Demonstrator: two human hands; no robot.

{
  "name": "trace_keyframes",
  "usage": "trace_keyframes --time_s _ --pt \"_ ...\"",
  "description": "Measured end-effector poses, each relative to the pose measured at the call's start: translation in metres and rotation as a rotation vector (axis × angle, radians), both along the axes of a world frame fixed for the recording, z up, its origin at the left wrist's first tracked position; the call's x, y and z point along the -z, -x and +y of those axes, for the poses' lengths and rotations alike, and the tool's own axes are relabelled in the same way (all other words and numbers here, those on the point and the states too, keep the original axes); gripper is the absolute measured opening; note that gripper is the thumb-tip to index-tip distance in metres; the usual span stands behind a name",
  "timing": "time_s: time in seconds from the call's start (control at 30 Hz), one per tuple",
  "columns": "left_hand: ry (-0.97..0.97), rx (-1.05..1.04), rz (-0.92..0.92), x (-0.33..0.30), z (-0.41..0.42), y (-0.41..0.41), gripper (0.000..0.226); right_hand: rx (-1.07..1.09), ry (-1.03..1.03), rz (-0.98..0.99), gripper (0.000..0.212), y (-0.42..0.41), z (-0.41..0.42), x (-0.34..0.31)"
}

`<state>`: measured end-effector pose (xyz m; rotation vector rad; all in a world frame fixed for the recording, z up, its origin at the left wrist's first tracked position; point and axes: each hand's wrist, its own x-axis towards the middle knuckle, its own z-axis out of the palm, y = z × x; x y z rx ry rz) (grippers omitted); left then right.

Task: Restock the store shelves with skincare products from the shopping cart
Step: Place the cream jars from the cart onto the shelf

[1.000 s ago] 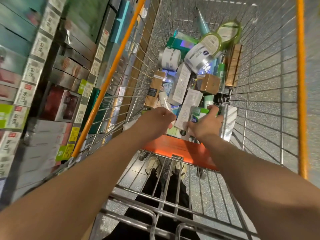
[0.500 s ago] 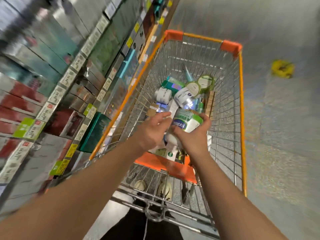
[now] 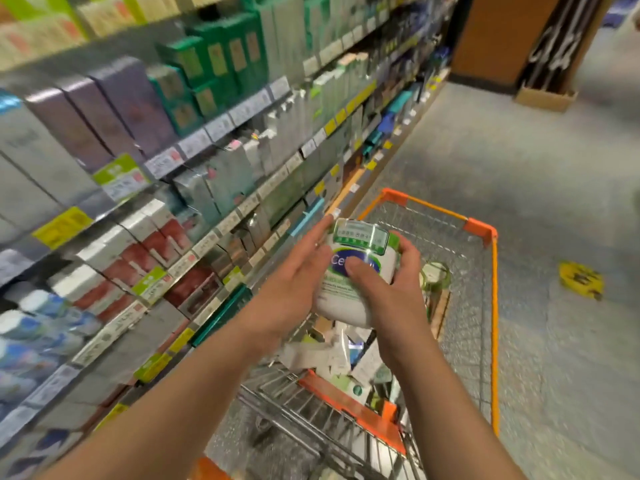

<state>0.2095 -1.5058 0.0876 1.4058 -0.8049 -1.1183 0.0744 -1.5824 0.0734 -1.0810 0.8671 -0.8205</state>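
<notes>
A large white cream jar with a green-rimmed lid and a blue logo is held above the wire shopping cart. My right hand grips the jar from its right side, thumb across the label. My left hand lies against the jar's left side with straight fingers. Several boxed and tubed skincare products lie heaped in the cart under the jar. The store shelves run along the left, packed with boxes.
The cart has orange rims and corners and a child-seat flap near me. A green-lidded jar sits further along in the cart. A yellow floor marker lies on the grey aisle floor to the right. A cardboard box stands at the far end.
The jar has been lifted out of the cart's pile and raised toward the shelves. My view has swung up from the cart to the shelving.
</notes>
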Motion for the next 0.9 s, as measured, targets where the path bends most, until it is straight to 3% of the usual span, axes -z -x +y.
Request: trace_keyframes --time_s 0.33,0.5,0.63,0.77,0.9 --pt "0.204 -0.272 -0.083 -0.046 0.077 -0.066 0.059 -0.256 0.209 -0.011 0.068 -0.089 0.059 -0.063" --pt "0.270 -0.401 -0.003 -0.072 0.139 -0.107 0.052 -0.374 0.275 -0.053 0.049 -0.145 0.109 -0.089" --pt "0.307 -0.529 -0.036 -0.096 0.193 -0.137 0.055 -0.457 0.289 -0.097 0.057 -0.189 0.157 -0.109" --pt "0.293 -0.662 -0.075 -0.115 0.242 -0.160 0.030 -0.550 0.317 -0.152 0.054 -0.224 0.203 -0.125" --pt "0.339 -0.714 -0.081 -0.132 0.286 -0.182 0.051 -0.637 0.374 -0.149 0.063 -0.253 0.243 -0.144"
